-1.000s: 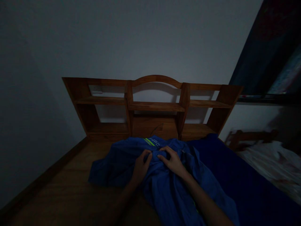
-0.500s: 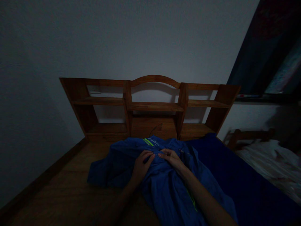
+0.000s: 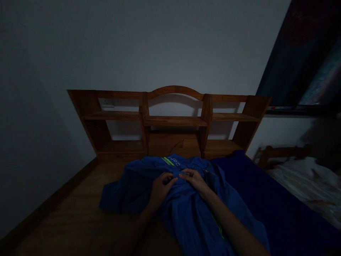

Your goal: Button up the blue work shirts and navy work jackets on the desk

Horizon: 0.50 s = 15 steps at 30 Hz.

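A crumpled blue jacket (image 3: 186,209) with pale lettering and yellow-green strips lies spread in front of me. Both hands meet at its upper middle, just below the lettering. My left hand (image 3: 162,186) is closed, thumb and fingers pinching the blue cloth. On the other side, my right hand (image 3: 194,179) grips a fold of the same cloth between thumb and fingers, close to the left fingertips. The dim light hides the exact bit of cloth between them.
Behind the jacket stands a wooden headboard with shelves (image 3: 176,121). The jacket rests on wooden boards (image 3: 80,206), with a dark blue cloth (image 3: 255,192) to the right. Further right, a whitish plastic-looking heap (image 3: 309,181) lies beside a wooden rail (image 3: 285,152).
My left thumb has shifted slightly right along the cloth. The right hand and the jacket have hardly moved.
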Motion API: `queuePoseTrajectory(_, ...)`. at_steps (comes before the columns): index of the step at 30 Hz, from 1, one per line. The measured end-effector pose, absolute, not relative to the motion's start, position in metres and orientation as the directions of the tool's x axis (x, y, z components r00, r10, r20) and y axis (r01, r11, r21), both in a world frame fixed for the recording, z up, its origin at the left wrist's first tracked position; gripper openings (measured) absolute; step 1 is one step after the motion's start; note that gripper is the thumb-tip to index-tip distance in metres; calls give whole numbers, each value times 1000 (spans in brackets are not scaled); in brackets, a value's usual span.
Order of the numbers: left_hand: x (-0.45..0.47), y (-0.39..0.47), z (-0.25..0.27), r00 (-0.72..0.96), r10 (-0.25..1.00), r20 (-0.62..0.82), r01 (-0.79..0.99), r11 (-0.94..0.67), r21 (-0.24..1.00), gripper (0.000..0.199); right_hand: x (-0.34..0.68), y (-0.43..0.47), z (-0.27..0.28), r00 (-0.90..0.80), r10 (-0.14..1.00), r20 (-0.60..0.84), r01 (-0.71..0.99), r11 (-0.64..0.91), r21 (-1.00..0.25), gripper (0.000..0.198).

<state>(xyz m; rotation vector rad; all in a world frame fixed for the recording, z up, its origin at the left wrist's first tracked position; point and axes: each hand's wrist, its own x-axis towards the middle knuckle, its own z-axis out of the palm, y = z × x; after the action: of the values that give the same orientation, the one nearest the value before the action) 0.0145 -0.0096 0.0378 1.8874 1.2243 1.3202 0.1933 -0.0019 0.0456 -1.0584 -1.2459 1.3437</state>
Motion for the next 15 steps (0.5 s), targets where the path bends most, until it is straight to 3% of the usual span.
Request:
queuePoseTrajectory(8,11,-3,32,224,942,250,79,-273,959,29,193,-3,46,-188,963,194,69,210,-975,32)
queuePoseTrajectory(15,8,-1,34,319,942,109,74,-139,988,35,195,-5,44,-258,926,275,134,316,-939,30)
